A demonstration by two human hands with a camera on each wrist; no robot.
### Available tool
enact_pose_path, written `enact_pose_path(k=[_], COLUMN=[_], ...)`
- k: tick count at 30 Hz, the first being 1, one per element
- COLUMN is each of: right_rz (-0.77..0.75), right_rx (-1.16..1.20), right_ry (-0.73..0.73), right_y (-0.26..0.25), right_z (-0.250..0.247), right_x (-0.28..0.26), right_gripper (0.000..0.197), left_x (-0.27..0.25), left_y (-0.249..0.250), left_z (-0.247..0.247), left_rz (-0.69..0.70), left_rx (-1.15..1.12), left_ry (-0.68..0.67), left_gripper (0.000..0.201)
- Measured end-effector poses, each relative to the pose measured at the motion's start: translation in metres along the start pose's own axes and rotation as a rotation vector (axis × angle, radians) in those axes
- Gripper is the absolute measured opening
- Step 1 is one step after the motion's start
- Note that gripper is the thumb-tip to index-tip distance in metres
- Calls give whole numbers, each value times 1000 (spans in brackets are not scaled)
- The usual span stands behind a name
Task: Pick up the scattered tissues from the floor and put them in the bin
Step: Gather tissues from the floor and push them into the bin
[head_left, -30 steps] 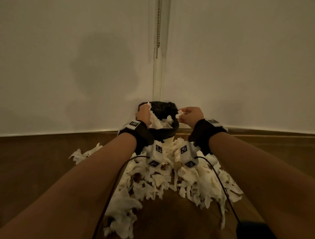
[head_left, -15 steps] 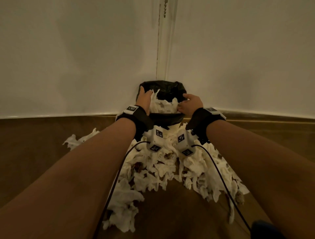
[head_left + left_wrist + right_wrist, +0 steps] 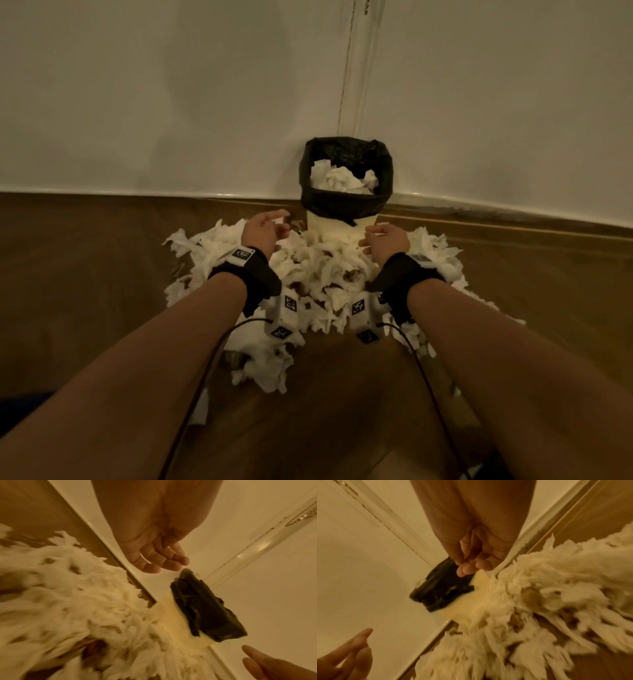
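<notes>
A small cream bin (image 3: 337, 229) with a black liner (image 3: 346, 202) stands in the corner, with crumpled white tissues (image 3: 339, 178) filling its top. A big pile of torn tissues (image 3: 318, 274) covers the floor in front of it. My left hand (image 3: 274, 222) hovers over the pile's left side and my right hand (image 3: 376, 233) over its right side, both just below the bin. In the left wrist view the left hand (image 3: 164, 563) has relaxed, empty fingers. The right hand (image 3: 471, 566) hangs loosely curled in the right wrist view, with nothing seen in it.
White walls meet behind the bin at a vertical strip (image 3: 356, 68). The wooden floor (image 3: 85, 274) spreads to both sides, and more tissue scraps (image 3: 263, 370) lie nearer me. Black cables (image 3: 421, 370) run from the wrist cameras along my forearms.
Both hands have left the bin's top, where they pressed tissues in, and have dropped back toward me to just above the floor pile. They now hold nothing.
</notes>
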State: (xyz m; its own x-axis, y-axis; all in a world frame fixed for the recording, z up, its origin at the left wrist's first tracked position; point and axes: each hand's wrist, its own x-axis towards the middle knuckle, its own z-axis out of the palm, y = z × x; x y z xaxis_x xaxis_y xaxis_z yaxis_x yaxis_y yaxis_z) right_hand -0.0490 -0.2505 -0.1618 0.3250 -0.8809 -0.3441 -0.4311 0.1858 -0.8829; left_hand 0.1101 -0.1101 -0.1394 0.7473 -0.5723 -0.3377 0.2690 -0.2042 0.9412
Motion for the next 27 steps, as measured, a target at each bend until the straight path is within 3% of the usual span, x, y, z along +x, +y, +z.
enact_pose_path(k=[5,10,12,16,18,22,25,27], right_rz=[88,114,61,-18,-82,-411,-538,-561], right_rx=[-60,-170,-329,-563,-643,-968,-1149,-1184], right_ry=[-110,-190,-239,-367,-461,-613,-778,-814], right_y=[45,81,91,113,125,143,151,156], right_z=[42,83,95,114,123,140,148,152], right_x=[-40,-68,-76,-98,-107,-120,-123,-124], right_gripper=[11,16,16,15,16,28,39,47], left_x=[-27,-48,-62,-94,-106,-113,-109,-107], left_y=[-77,-140,-160,-195,-206,-219,-226,-229], left_z=[-65,-113,-130,-150,-150,-144,-145,-145], left_rz=[-136,-117,-141,-378,-476,-613,-623,-578], left_rx=[41,418,533,874,859,782,799,836], left_ry=[80,283,354,423,454,450,409,339], left_gripper=[32,24,25,27,32,40,39,39])
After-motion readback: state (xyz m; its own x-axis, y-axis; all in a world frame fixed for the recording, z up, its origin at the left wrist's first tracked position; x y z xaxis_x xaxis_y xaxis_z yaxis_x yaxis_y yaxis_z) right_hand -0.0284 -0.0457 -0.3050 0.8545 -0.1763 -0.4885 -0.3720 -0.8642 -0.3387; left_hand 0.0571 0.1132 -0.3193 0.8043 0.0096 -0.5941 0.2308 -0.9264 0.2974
